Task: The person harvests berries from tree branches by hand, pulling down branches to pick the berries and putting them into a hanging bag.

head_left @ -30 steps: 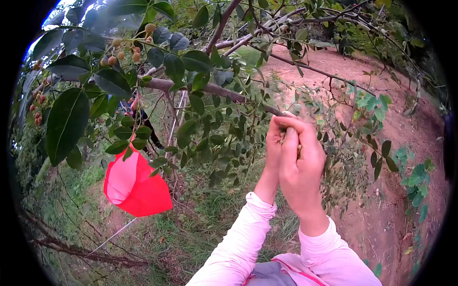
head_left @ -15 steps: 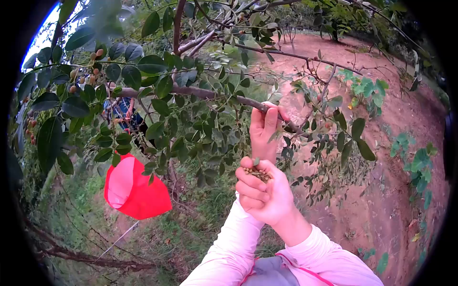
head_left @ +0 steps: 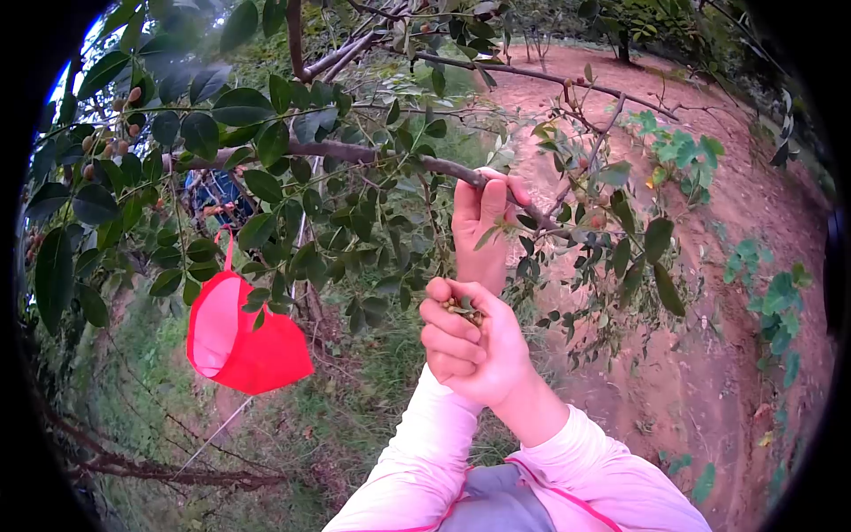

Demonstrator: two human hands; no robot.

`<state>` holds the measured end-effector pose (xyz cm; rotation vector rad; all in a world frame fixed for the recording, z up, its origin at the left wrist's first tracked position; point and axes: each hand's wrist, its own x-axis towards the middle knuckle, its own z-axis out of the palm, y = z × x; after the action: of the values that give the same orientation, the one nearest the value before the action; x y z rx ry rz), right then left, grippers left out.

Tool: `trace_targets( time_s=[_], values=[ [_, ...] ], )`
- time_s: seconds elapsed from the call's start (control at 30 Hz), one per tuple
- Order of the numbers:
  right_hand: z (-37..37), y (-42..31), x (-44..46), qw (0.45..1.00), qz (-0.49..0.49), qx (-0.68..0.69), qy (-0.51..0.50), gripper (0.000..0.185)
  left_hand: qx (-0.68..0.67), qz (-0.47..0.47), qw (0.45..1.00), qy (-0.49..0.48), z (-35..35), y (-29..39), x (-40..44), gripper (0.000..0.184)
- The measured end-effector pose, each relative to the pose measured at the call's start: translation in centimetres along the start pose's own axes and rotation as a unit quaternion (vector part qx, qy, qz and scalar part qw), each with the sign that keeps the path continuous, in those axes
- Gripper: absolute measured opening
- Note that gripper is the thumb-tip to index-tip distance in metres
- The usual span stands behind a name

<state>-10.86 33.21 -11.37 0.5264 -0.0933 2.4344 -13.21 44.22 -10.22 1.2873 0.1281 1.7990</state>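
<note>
Pale pink sleeves (head_left: 423,457) reach up from the bottom of the head view, with both bare hands near the middle. The left hand (head_left: 480,232) is the higher of the two, its fingers and thumb hooked around a brown branch (head_left: 347,152) that crosses from the upper left and slopes down to the right — a firm hold, fingertips showing over the top of the wood. Below it, and nearer the camera, the right hand (head_left: 476,344) is curled into a fist around a small heap of greenish-brown berries (head_left: 464,310), which show between the thumb side and the curled fingers. Whether the two arms touch where they overlap, I cannot tell.

Bright red, a bag (head_left: 257,341) hangs by a thin strap among the leaves, well to the left of both hands; its paler inner side faces left, and a few leaves overlap its upper edge. Small roundish fruits (head_left: 111,144) cluster among dark green leaves (head_left: 56,275) at the upper left. Behind the foliage, above the bag, is a patch of another person's blue clothing (head_left: 215,191), mostly hidden. Reddish bare soil (head_left: 674,363) slopes away on the right — broad-leaved plants (head_left: 780,304) grow along it — and grass (head_left: 346,443) covers the ground lower left of centre.
</note>
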Motion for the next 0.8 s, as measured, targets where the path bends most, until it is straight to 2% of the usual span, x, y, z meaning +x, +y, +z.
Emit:
trace_targets(
  time_s=[0.1, 0.2, 0.37, 0.47, 0.6, 0.63, 0.73, 0.77, 0.8],
  values=[
    [1.1, -0.1, -0.3, 0.989, -0.058, -0.12, 0.061, 0.026, -0.006, 0.009, 1.0, -0.012, -0.3, -0.1, 0.3, 0.016],
    [1.3, -0.3, -1.0, 0.983, -0.069, -0.159, 0.055, 0.026, -0.01, 0.006, 1.0, -0.012, -0.3, 0.0, 0.1, 0.015],
    [1.3, 0.0, -2.0, 0.967, -0.084, -0.198, 0.136, 0.034, -0.033, -0.016, 0.999, -0.015, 0.0, 0.2, -0.1, 0.015],
    [1.4, 0.0, -2.8, 0.957, -0.076, -0.243, 0.136, 0.033, -0.025, -0.023, 0.999, -0.017, 0.0, 0.7, 0.1, 0.016],
    [1.2, -1.3, -3.6, 0.995, 0.009, -0.036, 0.091, 0.035, -0.011, -0.006, 1.0, -0.004, 0.5, 0.9, 0.7, 0.014],
    [1.4, -1.4, -3.9, 0.994, -0.002, -0.05, 0.1, 0.038, -0.006, 0.001, 1.0, 0.011, 0.8, 0.9, 1.0, 0.013],
    [2.0, -1.3, -5.1, 0.961, -0.114, -0.205, 0.146, 0.04, 0.004, 0.003, 1.0, 0.017, 1.3, 0.6, 1.2, 0.013],
    [2.3, -1.3, -5.4, 0.946, -0.141, -0.226, 0.186, 0.042, 0.001, 0.001, 1.0, 0.014, 1.4, 0.5, 1.3, 0.013],
    [2.2, -1.6, -5.9, 0.954, -0.136, -0.211, 0.161, 0.043, 0.0, 0.006, 1.0, 0.022, 1.3, 0.9, 1.4, 0.013]
  ],
)
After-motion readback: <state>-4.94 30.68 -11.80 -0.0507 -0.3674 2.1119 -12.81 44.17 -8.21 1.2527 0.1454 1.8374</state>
